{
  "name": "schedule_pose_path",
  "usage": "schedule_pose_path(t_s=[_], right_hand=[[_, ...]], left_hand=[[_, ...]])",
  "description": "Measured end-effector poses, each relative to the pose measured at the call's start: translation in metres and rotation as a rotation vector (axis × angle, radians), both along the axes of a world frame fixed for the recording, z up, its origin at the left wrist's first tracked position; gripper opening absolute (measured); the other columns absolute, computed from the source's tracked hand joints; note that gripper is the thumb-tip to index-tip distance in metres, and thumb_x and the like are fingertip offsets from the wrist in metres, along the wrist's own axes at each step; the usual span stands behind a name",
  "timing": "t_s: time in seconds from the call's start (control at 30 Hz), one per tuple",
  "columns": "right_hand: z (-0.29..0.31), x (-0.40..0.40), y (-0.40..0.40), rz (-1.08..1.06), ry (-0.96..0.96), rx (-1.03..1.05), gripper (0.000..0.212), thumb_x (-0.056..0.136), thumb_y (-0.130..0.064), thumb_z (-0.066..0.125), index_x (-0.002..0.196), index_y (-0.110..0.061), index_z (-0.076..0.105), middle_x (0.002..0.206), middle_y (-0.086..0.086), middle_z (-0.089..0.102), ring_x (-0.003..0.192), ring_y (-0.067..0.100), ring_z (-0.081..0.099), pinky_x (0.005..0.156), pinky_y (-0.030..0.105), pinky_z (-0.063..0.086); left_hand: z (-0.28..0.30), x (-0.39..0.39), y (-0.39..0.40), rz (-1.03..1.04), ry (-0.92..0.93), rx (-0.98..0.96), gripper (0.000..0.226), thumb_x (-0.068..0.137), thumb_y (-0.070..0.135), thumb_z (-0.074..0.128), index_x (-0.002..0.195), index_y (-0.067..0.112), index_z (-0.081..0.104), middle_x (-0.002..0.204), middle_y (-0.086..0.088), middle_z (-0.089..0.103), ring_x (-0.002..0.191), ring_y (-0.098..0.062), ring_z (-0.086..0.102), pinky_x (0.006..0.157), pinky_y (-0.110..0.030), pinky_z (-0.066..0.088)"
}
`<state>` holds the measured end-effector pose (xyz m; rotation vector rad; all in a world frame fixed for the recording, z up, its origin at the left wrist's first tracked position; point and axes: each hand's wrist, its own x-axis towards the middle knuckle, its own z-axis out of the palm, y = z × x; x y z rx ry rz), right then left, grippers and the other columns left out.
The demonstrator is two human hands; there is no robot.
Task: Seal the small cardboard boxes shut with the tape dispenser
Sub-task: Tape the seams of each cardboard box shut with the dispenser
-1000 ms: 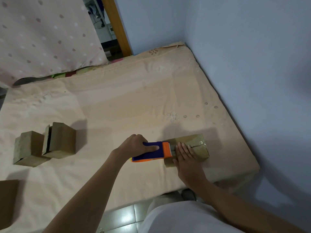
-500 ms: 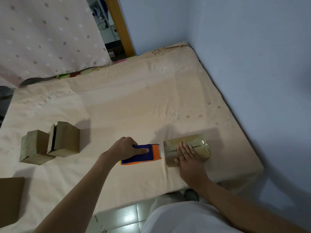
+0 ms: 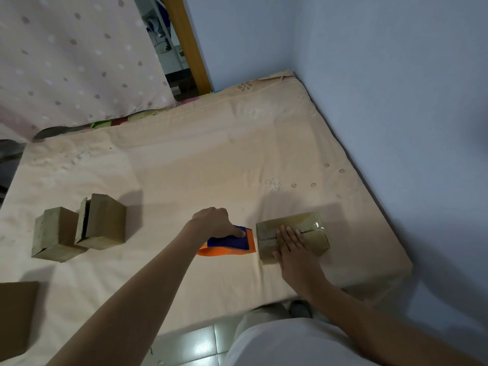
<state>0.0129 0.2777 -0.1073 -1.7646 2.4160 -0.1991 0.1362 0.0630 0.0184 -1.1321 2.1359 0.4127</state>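
A small cardboard box (image 3: 310,223) with shiny tape over its top lies on the mattress at the right. My right hand (image 3: 291,245) rests flat on its near side, fingers straight. Just left of the box, my left hand (image 3: 215,221) grips the blue and orange tape dispenser (image 3: 229,245), which sits low on the sheet, a small gap from the box. Two more small cardboard boxes stand at the left: one (image 3: 52,233) closed, the other (image 3: 104,220) with a flap ajar.
The beige mattress (image 3: 211,167) fills the corner against the blue wall (image 3: 396,101). A flat cardboard piece (image 3: 15,315) lies at the near left edge. A dotted cloth (image 3: 66,62) hangs at the back left. Tiled floor (image 3: 200,347) shows below the near edge.
My left hand has pulled the tape dispenser off the box's left end and away to the left, down toward the sheet. My right hand stays pressed on the box.
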Motion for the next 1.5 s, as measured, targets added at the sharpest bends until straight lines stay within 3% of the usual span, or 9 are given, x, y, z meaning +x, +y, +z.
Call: schedule_pose_path(t_s=[0.27, 0.4, 0.5, 0.67, 0.97, 1.1, 1.23, 1.37, 1.5], right_hand=[[0.003, 0.001, -0.003, -0.002, -0.016, 0.015, 0.059, 0.101, -0.034, 0.028, 0.134, 0.006, 0.057, 0.139, 0.019, 0.058, 0.133, 0.030, 0.054, 0.117, 0.039, 0.014], [0.002, 0.002, -0.006, 0.001, -0.007, -0.025, 0.056, 0.098, -0.030, 0.035, 0.129, 0.008, 0.061, 0.135, 0.021, 0.061, 0.131, 0.032, 0.055, 0.118, 0.041, 0.018], [0.006, 0.001, -0.004, -0.004, -0.002, -0.036, 0.063, 0.106, -0.032, 0.018, 0.132, 0.007, 0.059, 0.139, 0.021, 0.058, 0.133, 0.031, 0.053, 0.114, 0.044, 0.025], [0.007, -0.003, -0.004, 0.006, 0.022, 0.068, 0.062, 0.099, -0.038, 0.029, 0.133, 0.005, 0.059, 0.141, 0.019, 0.056, 0.133, 0.030, 0.053, 0.112, 0.043, 0.023], [0.011, -0.006, -0.009, 0.051, 0.014, 0.177, 0.066, 0.089, -0.041, 0.036, 0.126, 0.005, 0.064, 0.134, 0.018, 0.062, 0.124, 0.029, 0.061, 0.112, 0.039, 0.018], [0.012, -0.007, -0.008, 0.061, 0.005, 0.207, 0.065, 0.090, -0.041, 0.036, 0.128, 0.005, 0.063, 0.135, 0.018, 0.061, 0.125, 0.029, 0.060, 0.108, 0.041, 0.027], [0.013, -0.008, -0.007, 0.075, -0.012, 0.222, 0.064, 0.091, -0.040, 0.035, 0.128, 0.005, 0.063, 0.136, 0.019, 0.060, 0.126, 0.031, 0.060, 0.108, 0.041, 0.027], [0.015, -0.009, -0.007, 0.085, -0.005, 0.237, 0.064, 0.091, -0.039, 0.035, 0.129, 0.005, 0.062, 0.136, 0.020, 0.060, 0.127, 0.031, 0.059, 0.108, 0.041, 0.027], [0.014, -0.009, -0.006, 0.097, -0.002, 0.248, 0.064, 0.092, -0.040, 0.035, 0.130, 0.005, 0.061, 0.137, 0.019, 0.059, 0.127, 0.030, 0.058, 0.108, 0.041, 0.027]], left_hand=[[0.004, -0.001, -0.003, -0.201, -0.232, -0.290, 0.029, 0.078, 0.038, 0.066, 0.103, 0.023, 0.068, 0.095, 0.005, 0.066, 0.089, -0.017, 0.065, 0.073, -0.024, 0.046], [-0.011, 0.038, -0.017, -0.004, -0.156, -0.321, 0.045, 0.091, 0.060, 0.049, 0.108, 0.021, 0.064, 0.104, 0.000, 0.066, 0.097, -0.022, 0.064, 0.072, -0.028, 0.043], [-0.031, 0.045, -0.003, 0.156, -0.033, -0.402, 0.045, 0.093, 0.060, 0.049, 0.104, 0.019, 0.064, 0.099, 0.000, 0.066, 0.094, -0.023, 0.065, 0.070, -0.027, 0.044], [-0.073, 0.049, 0.034, 0.451, 0.126, -0.268, 0.048, 0.093, 0.059, 0.052, 0.107, 0.015, 0.067, 0.100, -0.004, 0.065, 0.096, -0.025, 0.065, 0.070, -0.028, 0.047], [-0.090, 0.049, 0.076, 0.504, 0.132, -0.119, 0.040, 0.093, 0.047, 0.052, 0.104, 0.011, 0.064, 0.099, -0.006, 0.065, 0.097, -0.027, 0.066, 0.075, -0.029, 0.052], [-0.080, 0.035, 0.077, 0.711, 0.398, -0.140, 0.029, 0.095, 0.030, 0.049, 0.081, 0.008, 0.061, 0.092, -0.015, 0.068, 0.086, -0.035, 0.064, 0.069, -0.032, 0.045], [-0.082, 0.013, 0.087, 1.252, 0.901, 0.356, 0.031, 0.093, 0.029, 0.068, 0.073, 0.006, 0.068, 0.068, -0.008, 0.061, 0.063, -0.024, 0.054, 0.063, -0.030, 0.045], [-0.090, 0.001, 0.093, 1.385, 0.998, 0.510, 0.018, 0.093, 0.019, 0.071, 0.098, 0.002, 0.070, 0.082, -0.009, 0.067, 0.071, -0.020, 0.062, 0.069, -0.032, 0.054], [-0.096, -0.002, 0.095, 1.518, 1.043, 0.530, 0.007, 0.091, 0.003, 0.069, 0.097, -0.001, 0.067, 0.081, -0.011, 0.065, 0.072, -0.019, 0.061, 0.073, -0.030, 0.055]])
